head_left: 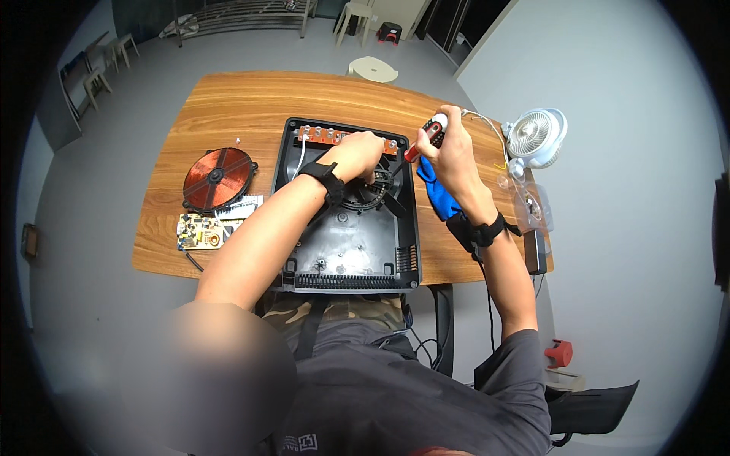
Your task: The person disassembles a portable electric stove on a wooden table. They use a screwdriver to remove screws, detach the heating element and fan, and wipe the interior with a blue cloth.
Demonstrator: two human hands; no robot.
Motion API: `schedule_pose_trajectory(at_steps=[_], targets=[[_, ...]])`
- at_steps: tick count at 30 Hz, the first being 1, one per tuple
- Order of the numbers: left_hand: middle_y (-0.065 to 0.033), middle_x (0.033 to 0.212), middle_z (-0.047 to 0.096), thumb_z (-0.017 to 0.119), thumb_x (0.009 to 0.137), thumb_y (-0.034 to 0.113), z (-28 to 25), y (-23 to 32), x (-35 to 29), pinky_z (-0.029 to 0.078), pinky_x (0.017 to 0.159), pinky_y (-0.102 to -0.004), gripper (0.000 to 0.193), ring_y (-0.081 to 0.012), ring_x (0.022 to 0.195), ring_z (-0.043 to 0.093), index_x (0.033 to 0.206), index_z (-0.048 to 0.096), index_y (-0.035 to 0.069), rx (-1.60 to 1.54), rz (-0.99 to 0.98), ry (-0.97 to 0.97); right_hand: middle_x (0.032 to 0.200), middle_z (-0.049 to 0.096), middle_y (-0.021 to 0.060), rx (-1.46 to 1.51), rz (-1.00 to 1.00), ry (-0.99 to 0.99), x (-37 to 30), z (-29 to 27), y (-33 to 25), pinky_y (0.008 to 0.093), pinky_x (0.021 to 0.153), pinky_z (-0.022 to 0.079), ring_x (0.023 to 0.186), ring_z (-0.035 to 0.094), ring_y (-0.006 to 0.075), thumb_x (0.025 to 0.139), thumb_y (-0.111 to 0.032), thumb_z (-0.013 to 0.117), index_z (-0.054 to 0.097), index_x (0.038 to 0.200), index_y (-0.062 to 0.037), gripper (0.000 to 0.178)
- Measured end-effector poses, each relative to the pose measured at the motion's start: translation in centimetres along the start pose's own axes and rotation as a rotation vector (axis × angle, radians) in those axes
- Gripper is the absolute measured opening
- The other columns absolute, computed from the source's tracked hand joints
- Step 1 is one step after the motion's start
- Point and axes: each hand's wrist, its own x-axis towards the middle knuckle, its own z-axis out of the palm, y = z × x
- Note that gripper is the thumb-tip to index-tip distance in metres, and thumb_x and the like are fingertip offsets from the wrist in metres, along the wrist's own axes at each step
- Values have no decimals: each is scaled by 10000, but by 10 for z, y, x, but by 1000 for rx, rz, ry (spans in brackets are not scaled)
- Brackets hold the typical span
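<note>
A black plastic housing point(346, 251), like the shell of an induction cooker, lies open on the table before me. My left hand point(357, 156) reaches into its far half, fingers curled down onto the black cooling fan point(361, 199); the fingertips are partly hidden. A screwdriver point(434, 132) with a red, black and white handle is gripped in my right hand point(454, 152). Its shaft slants down and left toward the fan's right side, where a small green circuit piece shows; whether the tip touches cannot be made out. An orange-brown strip board point(323, 135) runs along the housing's far edge.
Left of the housing sit a round copper coil point(219, 181) and a yellowish circuit board point(199, 232). A blue cloth point(436, 190) lies to the right, under my right forearm. Farther right are a white desk fan point(536, 135), a clear plastic box point(534, 207) and a black adapter point(535, 252).
</note>
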Motion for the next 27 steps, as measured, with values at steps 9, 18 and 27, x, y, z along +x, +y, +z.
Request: schedule_pose_trajectory(at_steps=[9, 18, 27], targets=[[-146, 938, 754, 919, 650, 178, -2, -1, 0, 583, 820, -416, 316, -315, 922, 731, 885, 759, 41, -14, 9, 6, 798, 630, 140, -10, 2, 21, 1, 0, 7, 371, 636, 513, 693, 642, 264, 906, -96, 732, 443, 1177, 3, 408], [-159, 939, 751, 928, 641, 187, -3, -1, 1, 579, 824, -419, 332, -329, 921, 727, 882, 755, 38, -21, -15, -14, 821, 628, 152, -17, 23, 35, 3, 5, 16, 383, 649, 512, 726, 645, 288, 884, -98, 749, 445, 1169, -1, 428], [-159, 927, 750, 922, 638, 200, 0, -3, 2, 575, 837, -417, 334, -324, 927, 726, 882, 758, 43, -21, 3, 6, 775, 689, 213, -396, 39, -254, 23, -23, -23, 479, 657, 550, 761, 682, 444, 911, -360, 717, 540, 969, -6, 400]])
